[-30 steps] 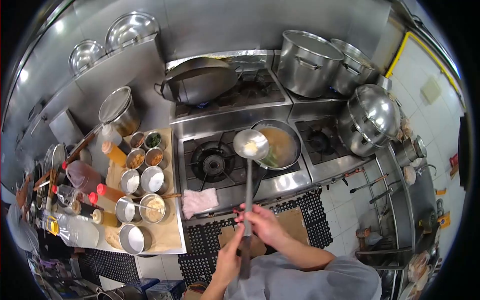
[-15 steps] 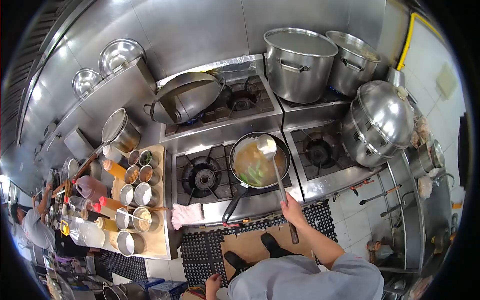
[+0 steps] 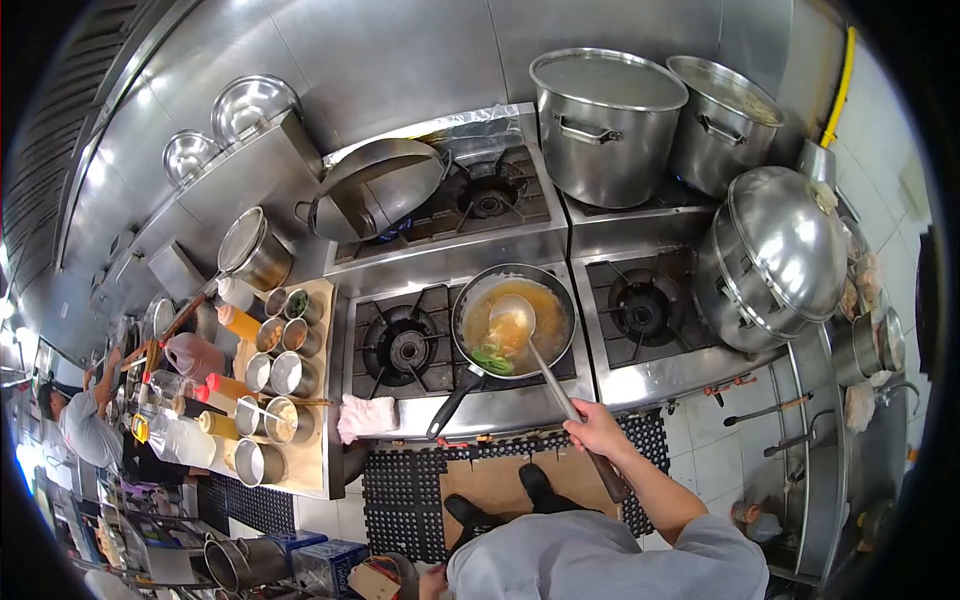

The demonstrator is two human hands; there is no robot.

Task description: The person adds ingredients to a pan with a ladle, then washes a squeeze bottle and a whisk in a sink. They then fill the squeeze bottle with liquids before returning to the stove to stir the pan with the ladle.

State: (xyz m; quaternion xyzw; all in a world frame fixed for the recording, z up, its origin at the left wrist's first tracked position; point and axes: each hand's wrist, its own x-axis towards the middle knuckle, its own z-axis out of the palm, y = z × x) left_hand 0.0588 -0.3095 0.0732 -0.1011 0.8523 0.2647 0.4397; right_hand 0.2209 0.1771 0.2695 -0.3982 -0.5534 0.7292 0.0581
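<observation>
My right hand [image 3: 597,436] is wrapped round the handle of a long metal ladle [image 3: 552,378]. The ladle's bowl is dipped into the brownish-orange broth [image 3: 545,305] in a black-handled frying pan [image 3: 456,404]. Green vegetable pieces [image 3: 490,358] are bunched at the pan's near left side, and pale bits lie in and around the ladle bowl. The pan rests on the front middle burner, its handle pointing toward me. My left hand [image 3: 432,578] hangs low at the bottom edge beside my body, away from the stove; its fingers are barely visible.
Left of the stove, a board [image 3: 318,440] holds metal seasoning cups and squeeze bottles. A folded pink cloth [image 3: 366,417] lies at the stove's front edge. Behind are a wok [image 3: 385,190] and two stockpots; a domed steamer [image 3: 775,260] stands right. A co-worker [image 3: 88,425] is far left.
The ladle bowl has gone down and left into the broth, from above the pan's far side. The green pieces have shifted left. My left hand has dropped lower, mostly out of view.
</observation>
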